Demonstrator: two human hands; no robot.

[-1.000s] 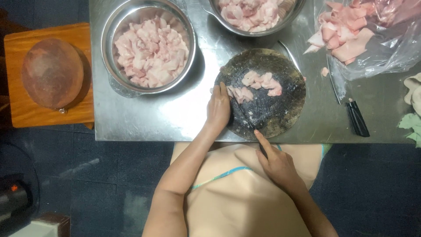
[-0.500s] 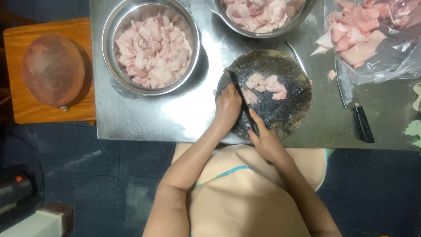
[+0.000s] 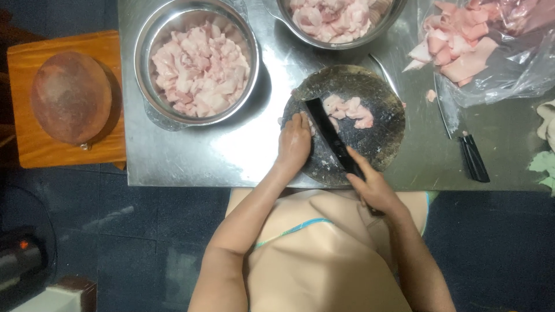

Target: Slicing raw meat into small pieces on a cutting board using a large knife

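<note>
Two steel bowls (image 3: 196,63) already brim with cut pork — a few pieces (image 3: 350,111) lie on the round dark chopping block (image 3: 370,144), more slabs wait in the plastic bag (image 3: 491,52). The right hand (image 3: 373,188) grips the cleaver (image 3: 332,136); the left hand (image 3: 295,141) rests flat, fingers loosely spread, at the block's edge. Steel table (image 3: 231,156), dark floor.

The left hand (image 3: 293,141) is laid flat, palm down, fingers extended forward and held together. The right hand (image 3: 370,185) is closed in a grip (knuckles upward), the wrist kept nearly straight. Both forearms are stretched forward from the torso, the left angled inward, the right angled toward it.
</note>
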